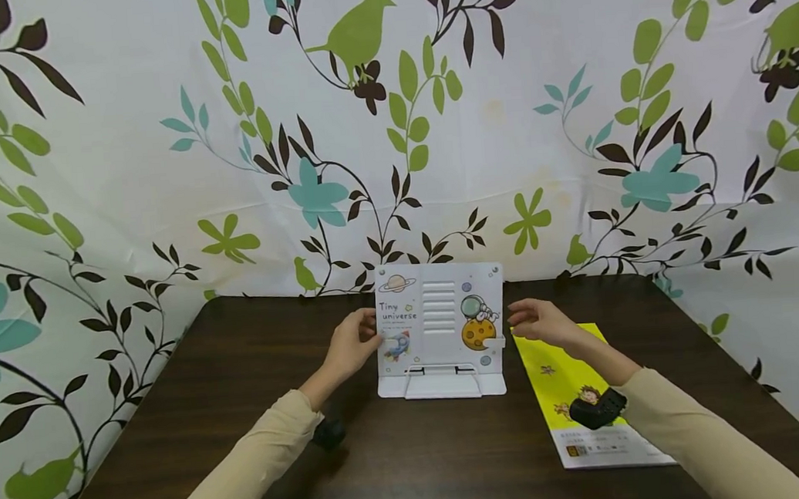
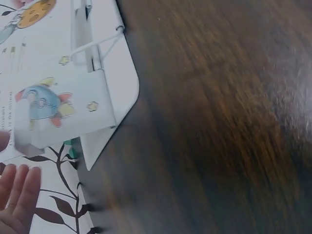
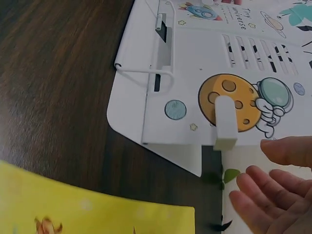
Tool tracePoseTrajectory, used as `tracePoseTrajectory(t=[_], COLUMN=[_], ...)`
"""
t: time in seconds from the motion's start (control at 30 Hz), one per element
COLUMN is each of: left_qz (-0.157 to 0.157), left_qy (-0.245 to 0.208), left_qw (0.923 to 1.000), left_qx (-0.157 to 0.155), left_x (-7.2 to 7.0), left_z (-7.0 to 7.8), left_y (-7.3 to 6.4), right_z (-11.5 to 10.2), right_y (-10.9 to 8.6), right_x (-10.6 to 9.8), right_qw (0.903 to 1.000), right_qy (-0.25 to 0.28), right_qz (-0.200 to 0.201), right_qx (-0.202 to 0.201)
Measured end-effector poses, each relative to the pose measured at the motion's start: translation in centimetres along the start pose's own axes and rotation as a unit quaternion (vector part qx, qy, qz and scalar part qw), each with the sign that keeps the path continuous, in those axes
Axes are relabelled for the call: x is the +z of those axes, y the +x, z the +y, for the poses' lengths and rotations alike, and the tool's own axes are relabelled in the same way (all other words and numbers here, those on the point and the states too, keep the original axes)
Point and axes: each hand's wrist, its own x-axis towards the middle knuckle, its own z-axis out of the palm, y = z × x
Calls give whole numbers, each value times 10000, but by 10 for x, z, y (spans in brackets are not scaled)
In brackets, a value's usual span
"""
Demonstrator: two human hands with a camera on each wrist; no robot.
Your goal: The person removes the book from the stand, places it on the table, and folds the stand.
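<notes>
stand (image 1: pixel 439 320) upright, base (image 1: pixel 391 389) likely steadying it; left hand (image 1: pixel 352 339) loosely spread at edge, right hand (image 1: pixel 544 322) likewise alongside, neither gripping.

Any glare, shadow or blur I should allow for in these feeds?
Left wrist: pale glare on the tabletop toward the right edge, and the stand looks soft; right wrist: clearer, with the stand's "Tiny universe" lettering readable; head: dark shadow beneath the left sleeve, and the yellow-and-white booklet's small print is illegible.
</notes>
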Motion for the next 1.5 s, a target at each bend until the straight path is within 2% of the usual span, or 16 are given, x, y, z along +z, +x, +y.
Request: tracePoseTrajectory(t=[0.17, 0.57, 0.73, 0.87, 1.1, 1.37, 1.5], left_qz=[179, 500, 610, 622, 677, 658, 630], left_qy=[6, -396, -411, -403, -377, -377, -299], left_qw=[9998, 9979, 9972, 9972, 9970, 9971, 9975], left_qx=[10, 73, 131, 61, 28, -57, 70], left_x=[0, 6, 8, 9, 10, 10, 11], left_z=[1, 3, 4, 5, 5, 10, 12], left_y=[4, 15, 15, 15, 12, 0, -6], right_z=[-1, -2, 0, 0, -1, 4, 6], right_y=[10, 16, 18, 18, 19, 25, 28], right_x=[11, 26, 31, 34, 35, 34, 32], right_qw=[9996, 9933, 9906, 9895, 9891, 9876, 9873], right_qy=[169, 582, 596, 484, 348, 162, 80], right_qz=[92, 900, 1119, 1222, 1304, 1372, 1406], right_qx=[-229, -432, -514, -599, -593, -752, -730])
